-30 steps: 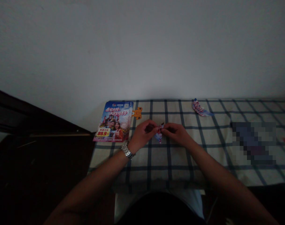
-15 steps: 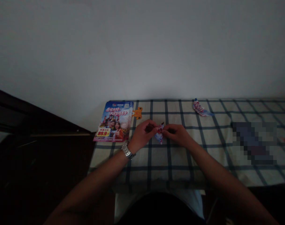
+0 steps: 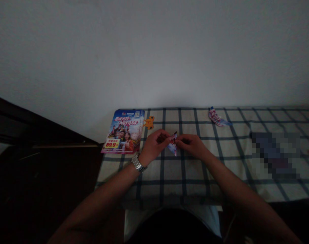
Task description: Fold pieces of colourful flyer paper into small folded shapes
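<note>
Between my two hands is a small piece of folded printed paper (image 3: 173, 145), pink, white and blue, with a dark pointed tip at its top. My left hand (image 3: 155, 145), with a metal watch (image 3: 138, 163) on the wrist, pinches its left side between thumb and fingers. From the other side my right hand (image 3: 191, 145) grips the paper's right edge with closed fingertips. The fingers hide part of the folds. Both hands are just above the checked tablecloth (image 3: 173, 174).
A stack of printed flyers (image 3: 123, 132) lies at the table's left, beside an orange bear-shaped piece (image 3: 148, 122). Toward the back right rests a folded paper shape (image 3: 217, 118) in similar colours. A dark pixelated object (image 3: 273, 154) lies on the right. A pale wall (image 3: 154, 54) borders the table behind.
The paper has turned slightly between my fingers, and its lower part looks flatter and more pointed. Both hands have stayed nearly in place.
</note>
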Tool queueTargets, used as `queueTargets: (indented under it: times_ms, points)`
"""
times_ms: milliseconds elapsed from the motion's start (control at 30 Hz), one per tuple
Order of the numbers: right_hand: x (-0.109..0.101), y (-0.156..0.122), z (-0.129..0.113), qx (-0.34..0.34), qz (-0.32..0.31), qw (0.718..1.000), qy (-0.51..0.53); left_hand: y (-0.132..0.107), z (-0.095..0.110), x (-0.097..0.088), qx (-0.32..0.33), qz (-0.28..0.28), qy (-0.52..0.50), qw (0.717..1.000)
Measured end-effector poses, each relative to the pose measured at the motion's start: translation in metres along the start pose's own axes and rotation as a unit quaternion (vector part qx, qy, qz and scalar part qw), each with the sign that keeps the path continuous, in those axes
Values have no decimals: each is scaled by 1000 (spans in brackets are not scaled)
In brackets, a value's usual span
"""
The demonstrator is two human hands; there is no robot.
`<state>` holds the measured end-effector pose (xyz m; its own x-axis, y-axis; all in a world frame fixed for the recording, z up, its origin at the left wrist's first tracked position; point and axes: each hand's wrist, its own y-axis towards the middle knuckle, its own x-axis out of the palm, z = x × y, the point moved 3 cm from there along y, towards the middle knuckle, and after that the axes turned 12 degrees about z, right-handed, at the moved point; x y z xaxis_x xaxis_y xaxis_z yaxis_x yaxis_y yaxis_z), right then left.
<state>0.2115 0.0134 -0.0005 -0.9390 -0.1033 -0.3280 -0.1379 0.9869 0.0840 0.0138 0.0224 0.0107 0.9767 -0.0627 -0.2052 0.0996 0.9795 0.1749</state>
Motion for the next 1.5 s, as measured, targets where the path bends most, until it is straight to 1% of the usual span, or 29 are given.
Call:
queueTargets:
  times_ms: [167,400,567,733,867,933,1033,1167,1400,1500]
  points:
    - [2,-2,3,6,-18,1000,-6,1,0,-2,-6,11,3,1000]
    - [2,-3,1,-20,-2,1000,-20,1,0,1,-14,-4,-38,999]
    - [1,-2,1,-27,-11,999,-15,1,-3,2,-9,-10,-28,1000]
    - [0,-2,3,-30,-13,999,-8,1,-4,2,-12,-31,-37,999]
    - [1,-3,2,-41,-31,999,4,-2,1,3,-6,-60,-1,998]
    - [2,-4,2,-32,-30,999,4,-3,4,3,-6,-73,21,997]
    - [2,-3,1,-16,-17,1000,5,-3,6,3,-4,-62,28,998]
    - [2,-2,0,-17,-22,1000,3,-1,4,2,1,-35,31,999]
    - [0,-3,-5,-64,-10,997,-30,-2,3,2,7,-41,52,998]
    - [0,-3,-5,-69,-20,996,-46,-2,4,3,9,-62,50,997]
